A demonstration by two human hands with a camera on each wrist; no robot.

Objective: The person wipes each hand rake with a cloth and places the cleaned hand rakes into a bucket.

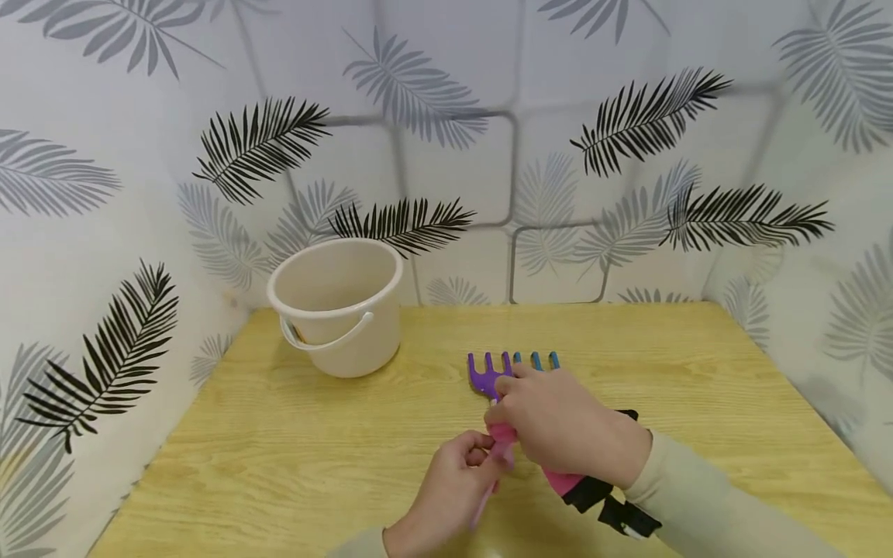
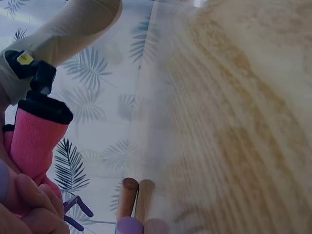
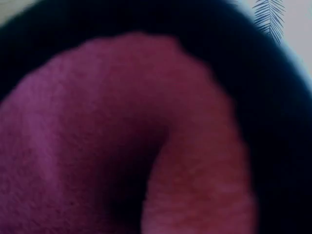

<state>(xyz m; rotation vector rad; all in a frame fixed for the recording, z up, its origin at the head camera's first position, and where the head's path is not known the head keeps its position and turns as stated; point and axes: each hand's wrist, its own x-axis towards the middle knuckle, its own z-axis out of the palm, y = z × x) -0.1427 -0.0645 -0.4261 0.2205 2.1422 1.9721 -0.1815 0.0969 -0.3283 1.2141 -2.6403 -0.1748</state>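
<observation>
In the head view my right hand (image 1: 561, 422) grips a pink glove with a black cuff (image 1: 584, 491), which hangs below the hand. My left hand (image 1: 449, 484) pinches a pink end (image 1: 504, 435) between the two hands, probably the glove's finger end. A pale pink strip (image 1: 480, 508) trails under the left hand, blurred. Just beyond the right hand lie a purple hand rake (image 1: 484, 380) and blue tines (image 1: 536, 359), partly hidden by it. In the left wrist view the pink glove (image 2: 36, 141) stands above curled fingers (image 2: 41, 200). Blurred pink cloth (image 3: 97, 97) and a dark rim fill the right wrist view.
A cream bucket (image 1: 359, 341) with a lowered handle stands at the back left of the wood-grain table (image 1: 293, 465). Leaf-patterned sheeting (image 1: 453, 186) rises behind and beside the table. A short wooden handle (image 2: 127, 200) and a purple rounded end (image 2: 129, 225) show in the left wrist view.
</observation>
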